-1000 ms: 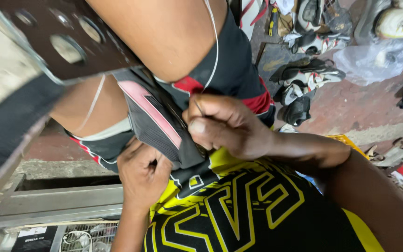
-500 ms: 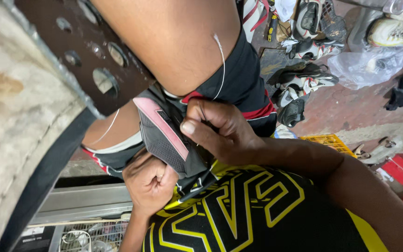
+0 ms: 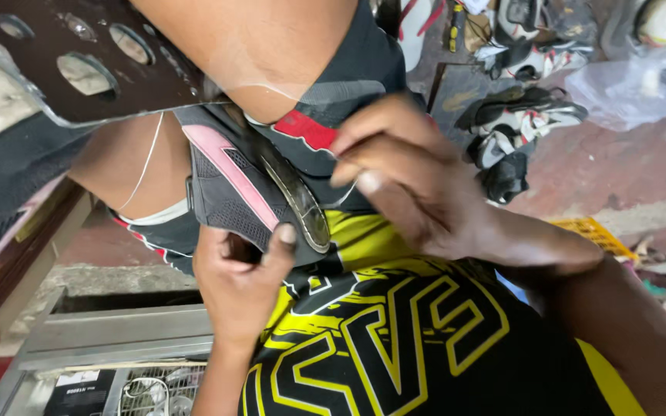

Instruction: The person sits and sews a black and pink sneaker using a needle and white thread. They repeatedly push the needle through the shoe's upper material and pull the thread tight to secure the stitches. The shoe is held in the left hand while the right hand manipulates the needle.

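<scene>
Stitching looks unfinished: left hand (image 3: 237, 289) grips the grey mesh shoe upper with pink stripe (image 3: 229, 189), right hand (image 3: 406, 173) pinches white thread (image 3: 148, 158).

Lighting: soft, even daylight, moderately bright. Shadows: faint, diffuse. Glare: pale plastic bag (image 3: 634, 81), upper right of frame. Blur: near hands (image 3: 406, 173) slightly soft; upper-left corner stretched, unfocused.
</scene>
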